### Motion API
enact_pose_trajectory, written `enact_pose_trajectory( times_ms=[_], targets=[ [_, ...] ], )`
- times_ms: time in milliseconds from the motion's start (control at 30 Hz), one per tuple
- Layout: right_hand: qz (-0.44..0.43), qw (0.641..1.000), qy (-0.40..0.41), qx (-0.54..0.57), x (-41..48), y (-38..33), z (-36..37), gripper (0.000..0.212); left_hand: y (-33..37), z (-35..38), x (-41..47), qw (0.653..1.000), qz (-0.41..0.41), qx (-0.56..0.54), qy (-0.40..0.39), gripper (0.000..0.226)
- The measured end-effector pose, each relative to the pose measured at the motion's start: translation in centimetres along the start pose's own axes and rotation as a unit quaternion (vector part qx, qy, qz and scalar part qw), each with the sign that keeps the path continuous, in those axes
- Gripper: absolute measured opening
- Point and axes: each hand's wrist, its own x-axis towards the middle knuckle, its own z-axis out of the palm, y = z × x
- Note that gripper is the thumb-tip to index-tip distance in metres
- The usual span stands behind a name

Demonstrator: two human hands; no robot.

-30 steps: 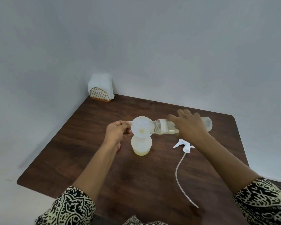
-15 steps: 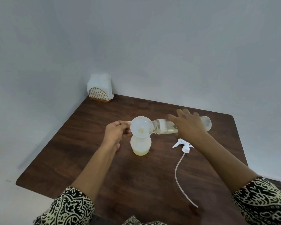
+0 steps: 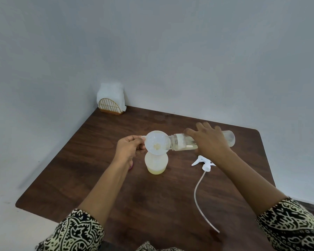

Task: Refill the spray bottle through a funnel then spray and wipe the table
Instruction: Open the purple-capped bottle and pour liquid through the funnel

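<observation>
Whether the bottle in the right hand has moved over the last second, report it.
No: the bottle lies as far from the napkin holder as before, mouth at the funnel.

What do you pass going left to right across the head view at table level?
Napkin holder → left hand → funnel, pinched by that hand → mouth of the refill bottle → right hand gripping that bottle. The spray bottle under the funnel and the loose sprayer head overlap these, so they are left out.

No legible text — none anywhere
</observation>
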Motion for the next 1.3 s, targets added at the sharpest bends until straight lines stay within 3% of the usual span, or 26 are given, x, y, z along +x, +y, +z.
enact_pose_trajectory(
  times_ms=[333,733,1033,1300],
  targets=[
    [0.002,1.0,0.0,0.012,0.0,0.1,0.3,0.059,0.0,0.0,0.1,1.0,-0.004,0.008,0.006,0.011],
    [0.036,0.989,-0.03,0.137,-0.2,0.4,3.0,0.057,0.0,-0.1,0.2,1.0,-0.004,0.009,0.005,0.012],
    [0.055,0.962,-0.067,0.258,-0.2,0.2,5.3,0.064,0.0,-0.3,0.4,1.0,-0.006,0.017,0.004,0.011],
    [0.038,0.927,-0.089,0.362,0.0,-0.3,6.0,0.05,0.2,-0.3,0.5,1.0,-0.01,0.022,0.007,0.013]
  ],
)
